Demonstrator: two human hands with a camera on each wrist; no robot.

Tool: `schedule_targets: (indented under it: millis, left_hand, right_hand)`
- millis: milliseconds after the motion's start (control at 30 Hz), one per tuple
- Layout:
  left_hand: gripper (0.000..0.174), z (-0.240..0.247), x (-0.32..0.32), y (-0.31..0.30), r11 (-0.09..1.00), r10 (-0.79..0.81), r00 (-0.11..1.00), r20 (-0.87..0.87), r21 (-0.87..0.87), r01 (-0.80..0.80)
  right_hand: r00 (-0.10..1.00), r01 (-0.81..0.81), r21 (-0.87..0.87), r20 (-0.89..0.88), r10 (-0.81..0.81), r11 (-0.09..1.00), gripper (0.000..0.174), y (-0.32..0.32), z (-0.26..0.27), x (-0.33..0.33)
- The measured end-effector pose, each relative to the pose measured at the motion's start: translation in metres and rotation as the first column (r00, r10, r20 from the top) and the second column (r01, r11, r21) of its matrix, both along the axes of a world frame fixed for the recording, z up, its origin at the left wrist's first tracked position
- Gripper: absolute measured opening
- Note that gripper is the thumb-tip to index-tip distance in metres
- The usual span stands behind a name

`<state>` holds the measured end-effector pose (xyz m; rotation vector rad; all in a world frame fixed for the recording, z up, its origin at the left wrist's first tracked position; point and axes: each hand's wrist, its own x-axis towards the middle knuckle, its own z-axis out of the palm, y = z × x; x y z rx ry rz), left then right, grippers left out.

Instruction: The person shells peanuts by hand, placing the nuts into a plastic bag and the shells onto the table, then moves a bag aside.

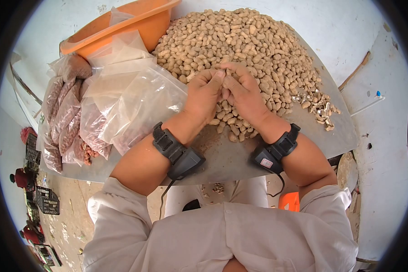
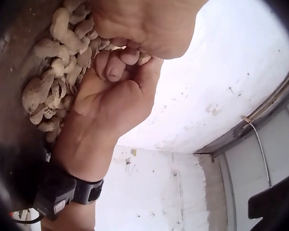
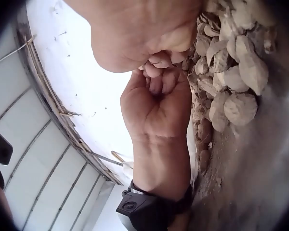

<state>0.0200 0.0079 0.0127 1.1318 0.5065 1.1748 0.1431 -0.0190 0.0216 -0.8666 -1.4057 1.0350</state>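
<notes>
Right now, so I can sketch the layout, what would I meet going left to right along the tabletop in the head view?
Packed bags of reddish kernels → translucent plastic bags → left hand → right hand → broken peanut shells.

We see pale, scuffed walls (image 1: pixel 326 41) beyond the far and right edges of the smooth grey surface (image 1: pixel 226 161). Past its near left corner, we find a brown floor (image 1: pixel 72 217) strewn with scraps, and black crates (image 1: pixel 47 200) along it. Our right wrist view shows white panels (image 3: pixel 19 106) with dark seams; bright, even light falls on the walls.
</notes>
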Motion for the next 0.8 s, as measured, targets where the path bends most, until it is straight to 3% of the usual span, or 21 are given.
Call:
schedule_targets:
  millis: [100,300,500,600,700,800]
  left_hand:
    - [0.020,0.001,0.001,-0.002,0.998,0.001,0.996,0.086,-0.067,0.005]
    - [0.025,0.002,-0.001,0.000,0.999,-0.010,0.999,0.051,-0.046,0.013]
    - [0.022,0.004,-0.005,0.002,0.994,0.033,0.999,0.037,-0.109,-0.029]
    - [0.022,0.004,-0.007,0.003,0.990,-0.009,0.999,0.052,-0.143,0.017]
    - [0.023,0.006,-0.005,0.001,0.959,0.020,0.989,0.147,-0.282,0.022]
    - [0.023,0.012,-0.006,-0.001,0.924,0.004,0.983,0.186,-0.376,0.067]
  right_hand:
    - [0.961,-0.089,-0.066,-0.267,0.068,0.994,0.025,-0.001,0.003,-0.001]
    - [0.937,-0.215,-0.138,-0.310,0.164,0.967,0.015,0.011,-0.004,0.007]
    - [0.917,-0.206,-0.244,-0.387,0.100,0.948,0.013,0.011,-0.002,0.009]
    - [0.992,-0.059,-0.121,-0.121,0.044,0.991,0.016,0.012,-0.001,0.010]
    - [0.973,0.067,0.095,0.215,-0.086,0.993,0.020,0.005,0.007,0.008]
    - [0.924,0.078,0.385,0.318,-0.212,0.920,0.023,0.007,0.004,0.008]
